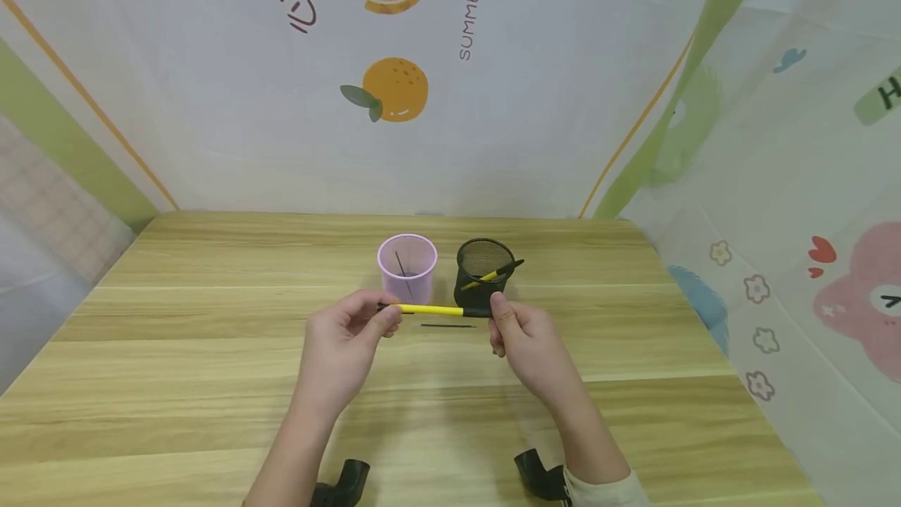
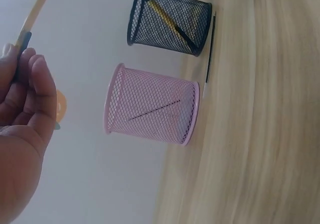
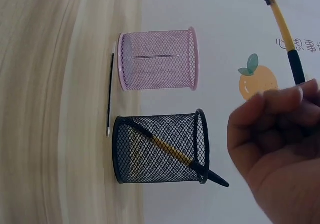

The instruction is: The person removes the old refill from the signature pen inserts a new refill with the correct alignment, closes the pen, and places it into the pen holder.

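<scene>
Right end of held pen (image 1: 432, 310) hidden

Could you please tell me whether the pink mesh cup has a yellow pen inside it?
No, the pink mesh cup holds a thin dark rod, while a yellow-and-black pen leans in the black mesh cup.

A pale yellow-brown, straight-edged desk (image 1: 176, 350) with streaked wood grain stands before a white cloth hanging (image 1: 232, 131) printed with a round orange fruit (image 1: 397, 90). Left of the desk slants a wide green band (image 1: 66, 135) beside a thin orange stripe (image 1: 87, 92); right of it, pale cloth (image 1: 795, 170) bears a pink, rounded cartoon figure (image 1: 862, 288) and small flower outlines (image 1: 756, 288).
</scene>
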Action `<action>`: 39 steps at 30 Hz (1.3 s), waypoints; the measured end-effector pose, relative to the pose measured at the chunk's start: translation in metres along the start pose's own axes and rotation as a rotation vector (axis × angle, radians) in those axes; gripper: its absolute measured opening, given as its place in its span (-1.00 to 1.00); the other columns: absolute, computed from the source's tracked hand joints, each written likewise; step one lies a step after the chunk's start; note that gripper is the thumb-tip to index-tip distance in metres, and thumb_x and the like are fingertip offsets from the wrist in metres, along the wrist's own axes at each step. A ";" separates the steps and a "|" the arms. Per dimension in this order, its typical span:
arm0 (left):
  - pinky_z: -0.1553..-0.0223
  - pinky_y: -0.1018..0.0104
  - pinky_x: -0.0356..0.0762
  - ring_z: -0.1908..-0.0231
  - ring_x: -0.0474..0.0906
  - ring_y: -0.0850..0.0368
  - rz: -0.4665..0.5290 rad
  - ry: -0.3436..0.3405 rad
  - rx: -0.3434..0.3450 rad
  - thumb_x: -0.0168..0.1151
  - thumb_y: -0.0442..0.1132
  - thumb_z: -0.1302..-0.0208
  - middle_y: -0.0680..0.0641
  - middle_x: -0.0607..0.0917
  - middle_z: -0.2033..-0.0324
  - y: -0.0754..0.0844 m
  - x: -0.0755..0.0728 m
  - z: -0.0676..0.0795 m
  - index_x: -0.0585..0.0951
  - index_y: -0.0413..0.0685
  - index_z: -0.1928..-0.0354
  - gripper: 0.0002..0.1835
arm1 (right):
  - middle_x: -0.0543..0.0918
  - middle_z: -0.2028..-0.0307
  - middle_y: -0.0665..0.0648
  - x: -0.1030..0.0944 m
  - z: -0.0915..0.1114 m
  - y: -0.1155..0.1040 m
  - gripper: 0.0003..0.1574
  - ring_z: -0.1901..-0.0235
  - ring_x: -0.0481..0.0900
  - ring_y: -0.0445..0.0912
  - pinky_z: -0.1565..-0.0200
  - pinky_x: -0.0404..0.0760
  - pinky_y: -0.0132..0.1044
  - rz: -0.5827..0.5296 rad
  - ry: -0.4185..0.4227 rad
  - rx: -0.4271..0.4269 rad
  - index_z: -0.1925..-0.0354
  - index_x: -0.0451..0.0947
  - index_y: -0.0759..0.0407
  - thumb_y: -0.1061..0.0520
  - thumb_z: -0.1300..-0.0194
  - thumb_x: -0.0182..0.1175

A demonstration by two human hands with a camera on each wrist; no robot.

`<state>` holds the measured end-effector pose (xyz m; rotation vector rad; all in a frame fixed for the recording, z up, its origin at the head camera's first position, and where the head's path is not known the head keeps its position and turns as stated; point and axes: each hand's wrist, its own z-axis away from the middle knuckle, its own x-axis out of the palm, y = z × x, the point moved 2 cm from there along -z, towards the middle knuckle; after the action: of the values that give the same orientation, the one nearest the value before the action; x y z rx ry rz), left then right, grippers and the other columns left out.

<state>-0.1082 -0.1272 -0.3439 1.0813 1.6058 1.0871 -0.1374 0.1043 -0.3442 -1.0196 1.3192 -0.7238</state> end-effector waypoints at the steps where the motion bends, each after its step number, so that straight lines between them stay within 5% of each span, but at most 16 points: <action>1: 0.25 0.28 0.69 0.40 0.64 0.16 -0.028 0.001 0.003 0.35 -0.23 -0.26 -0.12 0.71 0.44 0.000 0.000 0.000 0.71 -0.03 0.29 -0.95 | 0.47 0.66 0.08 -0.001 0.000 -0.001 -0.26 0.63 0.35 -0.10 0.56 0.25 -0.38 -0.010 0.001 -0.007 0.61 0.42 0.19 -0.30 -0.49 -0.12; 13: 0.32 0.43 0.60 0.40 0.61 0.14 -0.162 0.018 -0.036 0.26 -0.18 -0.34 -0.10 0.69 0.45 0.001 -0.003 -0.002 0.69 -0.02 0.31 -0.89 | 0.69 0.32 0.03 -0.001 0.000 -0.003 -0.94 0.30 0.62 -0.12 0.19 0.61 -0.32 0.022 0.023 -0.061 0.27 0.68 0.02 0.15 -0.33 0.26; 26: 0.29 0.39 0.65 0.40 0.61 0.18 -0.107 0.006 -0.078 0.28 -0.13 -0.33 -0.12 0.69 0.43 -0.001 -0.006 -0.001 0.69 -0.05 0.29 -0.85 | 0.71 0.21 -0.02 -0.004 0.001 -0.004 -0.81 0.22 0.66 -0.12 0.13 0.65 -0.29 -0.010 0.039 -0.059 0.15 0.64 -0.06 0.15 -0.25 0.35; 31: 0.25 0.38 0.67 0.38 0.63 0.18 -0.061 0.010 -0.105 0.28 -0.13 -0.33 -0.12 0.71 0.40 -0.002 -0.007 -0.001 0.69 -0.08 0.25 -0.83 | 0.71 0.21 -0.03 -0.003 0.000 -0.002 -0.73 0.23 0.68 -0.12 0.11 0.64 -0.20 -0.001 -0.023 -0.044 0.02 0.60 -0.13 -0.08 -0.33 0.26; 35: 0.24 0.37 0.68 0.37 0.66 0.16 -0.030 0.011 -0.090 0.29 -0.14 -0.31 -0.13 0.72 0.40 -0.002 -0.007 0.000 0.70 -0.10 0.25 -0.83 | 0.67 0.34 0.07 -0.001 -0.001 0.002 -0.54 0.35 0.65 -0.09 0.17 0.66 -0.17 -0.029 -0.045 -0.002 0.17 0.63 0.02 -0.26 -0.45 0.00; 39: 0.23 0.36 0.68 0.37 0.66 0.16 -0.006 -0.007 -0.057 0.32 -0.12 -0.29 -0.14 0.72 0.39 -0.002 -0.006 0.001 0.70 -0.10 0.25 -0.82 | 0.60 0.49 0.13 -0.001 0.000 0.002 -0.40 0.44 0.61 -0.05 0.25 0.67 -0.26 -0.070 -0.009 0.011 0.41 0.61 0.17 -0.22 -0.50 -0.05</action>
<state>-0.1066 -0.1329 -0.3445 1.0406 1.5632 1.1172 -0.1377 0.1058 -0.3453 -1.0637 1.2759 -0.7780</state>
